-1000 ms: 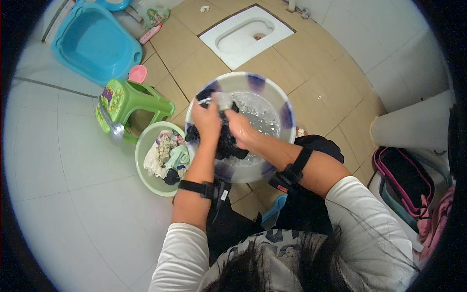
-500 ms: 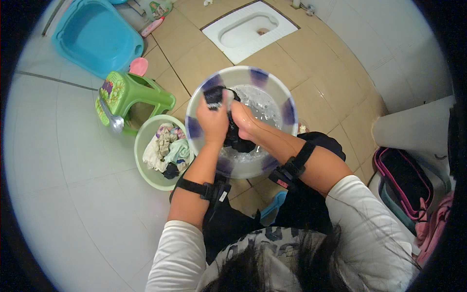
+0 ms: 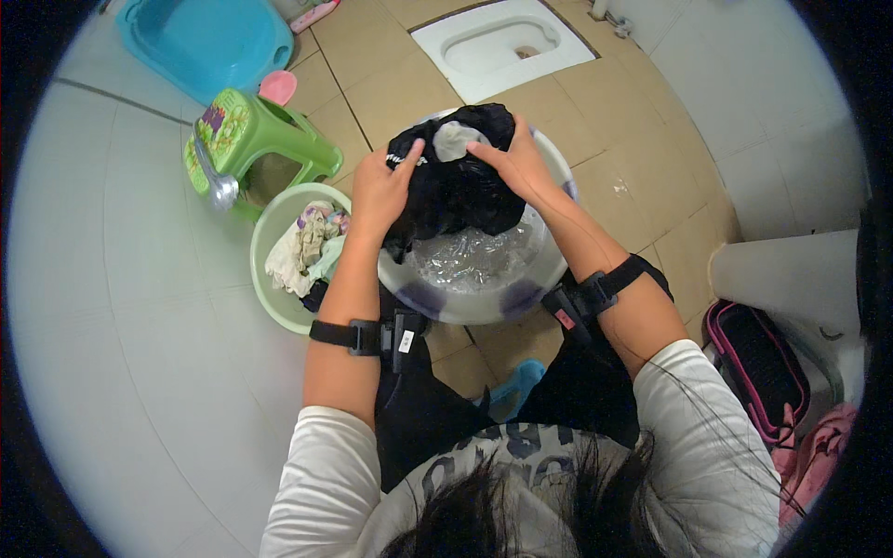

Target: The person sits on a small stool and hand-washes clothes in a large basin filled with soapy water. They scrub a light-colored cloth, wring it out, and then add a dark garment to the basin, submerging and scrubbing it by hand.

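Note:
A wet black garment [image 3: 456, 200] is spread between my two hands above a large white basin [image 3: 465, 307] with purple-blue patches. My left hand [image 3: 379, 193] grips its left edge, thumb on top. On the right side my right hand [image 3: 526, 169] holds the cloth, its thumb touching a rounded whitish piece [image 3: 456, 139] on the garment; whether that is soap or fabric I cannot tell. Bubbly water [image 3: 474, 265] shows in the basin below. The garment's lower left end hangs at the basin's rim.
Left of the basin stands a pale green basin [image 3: 263, 270] with several clothes [image 3: 302, 246]. Beyond it are a green stool [image 3: 237, 139] with a shower head [image 3: 220, 191], a pink scoop [image 3: 278, 87] and a blue tub [image 3: 209, 46]. A squat toilet [image 3: 446, 70] lies ahead.
The black garment was bunched between my hands low over the basin; now it is raised and spread out, my hands farther apart. The view has shifted slightly.

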Tool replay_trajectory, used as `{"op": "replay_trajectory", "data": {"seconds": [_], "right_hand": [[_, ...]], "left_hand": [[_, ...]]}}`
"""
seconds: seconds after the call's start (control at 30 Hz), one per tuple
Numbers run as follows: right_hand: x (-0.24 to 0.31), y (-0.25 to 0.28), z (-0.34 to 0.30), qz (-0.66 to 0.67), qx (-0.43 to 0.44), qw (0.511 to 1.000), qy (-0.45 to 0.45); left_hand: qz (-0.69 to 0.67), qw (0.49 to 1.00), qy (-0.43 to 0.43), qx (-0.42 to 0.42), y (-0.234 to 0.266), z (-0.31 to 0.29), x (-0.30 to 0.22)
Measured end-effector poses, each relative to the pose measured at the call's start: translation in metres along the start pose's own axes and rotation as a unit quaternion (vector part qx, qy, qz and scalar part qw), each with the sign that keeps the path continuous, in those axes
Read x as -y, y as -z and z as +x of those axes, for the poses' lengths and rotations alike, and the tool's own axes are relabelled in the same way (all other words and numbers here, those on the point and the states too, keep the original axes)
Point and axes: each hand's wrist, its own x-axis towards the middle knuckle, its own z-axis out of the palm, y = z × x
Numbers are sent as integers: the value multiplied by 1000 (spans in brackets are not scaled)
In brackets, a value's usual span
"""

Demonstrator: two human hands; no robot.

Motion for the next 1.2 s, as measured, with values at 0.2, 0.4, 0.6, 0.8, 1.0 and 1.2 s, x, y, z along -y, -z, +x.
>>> {"op": "replay_trajectory", "data": {"seconds": [0.2,0.4,0.6,0.8,1.0,1.2], "right_hand": [[19,-7,-26,-59,223,956,179],[21,-11,-26,-13,261,963,63],[24,-3,-17,143,290,946,-14],[31,14,-11,428,217,856,-193],[21,33,7,583,155,755,-257],[19,11,-4,603,73,709,-359]], "left_hand": [[-46,992,-72,91,-11,-2,-9],[-38,999,-27,19,-7,-4,-17],[-211,939,-7,270,22,-4,9],[-16,903,77,423,16,-11,45],[-153,979,94,93,17,4,64],[-255,954,-134,86,-7,-10,-15]]}}
